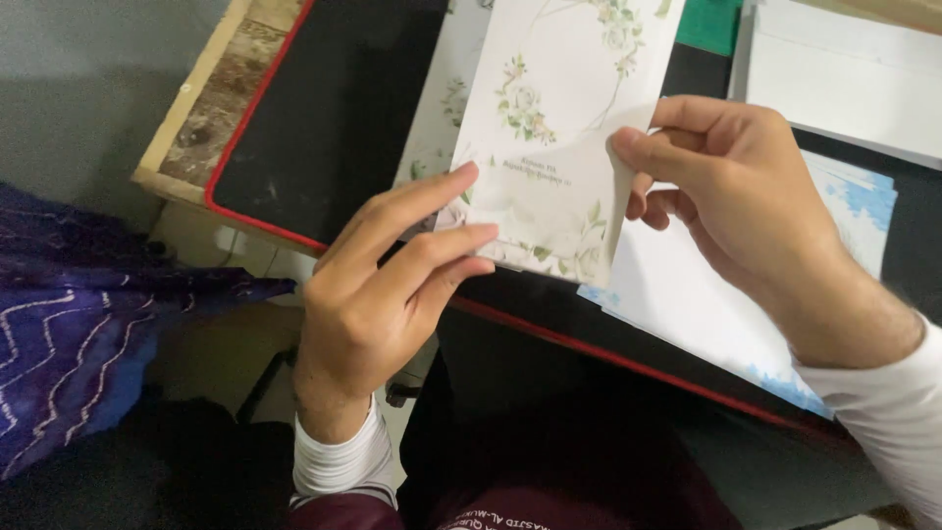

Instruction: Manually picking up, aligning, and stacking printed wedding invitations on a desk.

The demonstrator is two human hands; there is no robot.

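Both hands hold a white card (559, 118) printed with pale green leaves and flowers around an oval, with small dark text near its lower part. My left hand (388, 285) pinches the card's lower left corner, fingers stretched along its bottom edge. My right hand (731, 186) grips the card's right edge with thumb on top and fingers behind. The card hangs over the front edge of a black mat (324, 128) with a red border.
A blue-and-white floral sheet (716, 304) lies on the mat under my right hand. A white box (844, 79) and a green item (708, 25) sit at the back right. The wooden table edge (211, 98) shows left. Purple patterned cloth (78, 334) lies lower left.
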